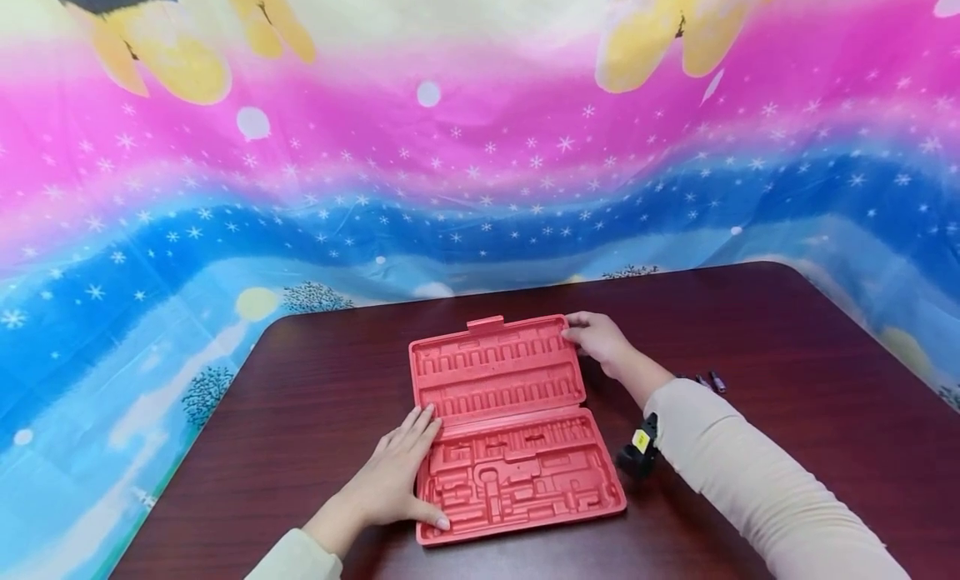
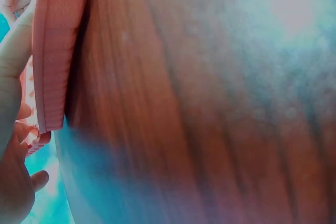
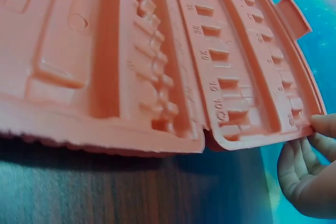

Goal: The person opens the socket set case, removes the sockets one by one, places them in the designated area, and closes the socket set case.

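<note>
A red plastic tool case (image 1: pixel 517 472) lies unfolded on the table, its lid (image 1: pixel 498 372) tilted up at the back. Moulded recesses line both halves, and numbers mark the slots in the right wrist view. My left hand (image 1: pixel 393 472) rests along the case's left side, fingers extended near the hinge and thumb on the base rim. At the lid's far right corner, my right hand (image 1: pixel 600 340) pinches the edge. The right wrist view shows that thumb (image 3: pixel 323 124) on the inner side and the fingers behind. A latch tab (image 1: pixel 485 323) sticks out from the lid's far edge.
Several small dark metal pieces (image 1: pixel 717 382) lie on the dark wooden table (image 1: pixel 322 397), right of the case and partly behind my right forearm. A black wrist camera (image 1: pixel 637 455) hangs by the right sleeve. Patterned cloth (image 1: pixel 450 172) hangs behind the table.
</note>
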`<act>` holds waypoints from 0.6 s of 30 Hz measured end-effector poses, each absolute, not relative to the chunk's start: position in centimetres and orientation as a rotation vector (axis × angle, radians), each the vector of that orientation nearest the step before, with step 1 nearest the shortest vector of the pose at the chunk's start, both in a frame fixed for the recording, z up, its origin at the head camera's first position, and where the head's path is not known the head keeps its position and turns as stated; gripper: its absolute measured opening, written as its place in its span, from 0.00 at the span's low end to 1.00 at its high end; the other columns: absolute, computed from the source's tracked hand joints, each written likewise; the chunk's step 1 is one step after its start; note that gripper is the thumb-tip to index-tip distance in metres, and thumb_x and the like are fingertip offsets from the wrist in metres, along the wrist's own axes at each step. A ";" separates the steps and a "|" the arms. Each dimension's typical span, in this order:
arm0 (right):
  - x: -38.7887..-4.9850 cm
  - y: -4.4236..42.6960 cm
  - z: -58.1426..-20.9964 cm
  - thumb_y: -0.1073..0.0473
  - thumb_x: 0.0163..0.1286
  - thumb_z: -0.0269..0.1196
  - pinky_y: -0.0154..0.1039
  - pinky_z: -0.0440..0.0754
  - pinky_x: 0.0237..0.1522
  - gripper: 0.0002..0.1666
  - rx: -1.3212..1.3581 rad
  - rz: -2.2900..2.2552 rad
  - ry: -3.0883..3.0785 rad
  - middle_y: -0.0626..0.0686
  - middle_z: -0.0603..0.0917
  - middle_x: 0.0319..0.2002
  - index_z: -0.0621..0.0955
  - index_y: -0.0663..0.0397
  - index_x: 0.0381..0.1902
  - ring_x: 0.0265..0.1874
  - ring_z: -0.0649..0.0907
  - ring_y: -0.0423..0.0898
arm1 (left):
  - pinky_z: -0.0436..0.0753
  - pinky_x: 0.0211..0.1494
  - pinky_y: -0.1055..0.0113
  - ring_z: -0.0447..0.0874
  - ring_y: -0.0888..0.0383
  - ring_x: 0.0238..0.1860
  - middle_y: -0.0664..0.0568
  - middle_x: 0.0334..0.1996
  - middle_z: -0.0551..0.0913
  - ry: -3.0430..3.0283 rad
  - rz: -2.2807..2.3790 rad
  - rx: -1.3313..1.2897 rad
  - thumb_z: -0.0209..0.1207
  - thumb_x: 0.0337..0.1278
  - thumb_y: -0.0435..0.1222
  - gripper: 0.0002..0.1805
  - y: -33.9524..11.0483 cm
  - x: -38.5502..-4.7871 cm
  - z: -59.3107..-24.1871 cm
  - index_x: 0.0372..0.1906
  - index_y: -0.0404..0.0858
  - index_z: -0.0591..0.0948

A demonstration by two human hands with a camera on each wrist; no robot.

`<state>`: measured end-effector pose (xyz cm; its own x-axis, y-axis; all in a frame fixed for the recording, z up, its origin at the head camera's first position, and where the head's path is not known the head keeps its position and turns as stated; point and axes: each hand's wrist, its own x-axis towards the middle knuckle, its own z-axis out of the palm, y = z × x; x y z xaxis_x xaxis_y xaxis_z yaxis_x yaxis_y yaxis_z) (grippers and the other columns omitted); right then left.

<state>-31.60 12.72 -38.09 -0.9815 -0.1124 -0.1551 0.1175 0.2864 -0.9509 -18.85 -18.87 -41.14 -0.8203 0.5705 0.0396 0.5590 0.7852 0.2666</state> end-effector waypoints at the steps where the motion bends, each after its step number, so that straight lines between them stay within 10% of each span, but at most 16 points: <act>1: -31.5 12.8 -38.0 0.64 0.66 0.48 0.46 0.71 0.45 0.21 -0.025 -1.777 2.366 0.63 0.73 0.47 0.66 0.65 0.56 0.44 0.74 0.54 | 0.53 0.57 0.49 0.39 0.48 0.65 0.42 0.65 0.47 2.933 0.411 0.928 0.55 0.19 0.70 0.64 -18.9 -18.8 -41.1 0.63 0.31 0.54; 18: -28.3 14.0 -36.2 0.72 0.61 0.52 0.51 0.71 0.42 0.13 -0.552 -1.827 2.513 0.59 0.74 0.38 0.70 0.64 0.45 0.38 0.75 0.51 | 0.58 0.55 0.51 0.43 0.50 0.64 0.44 0.63 0.55 3.031 0.351 0.937 0.55 0.30 0.66 0.54 -19.4 -18.2 -41.0 0.61 0.33 0.61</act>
<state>-28.26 13.98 -36.17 -0.9388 -0.2703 0.2134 -0.2865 0.2687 -0.9196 -18.18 -19.45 -41.03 -0.8265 0.5517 0.1119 0.5627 0.8035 0.1942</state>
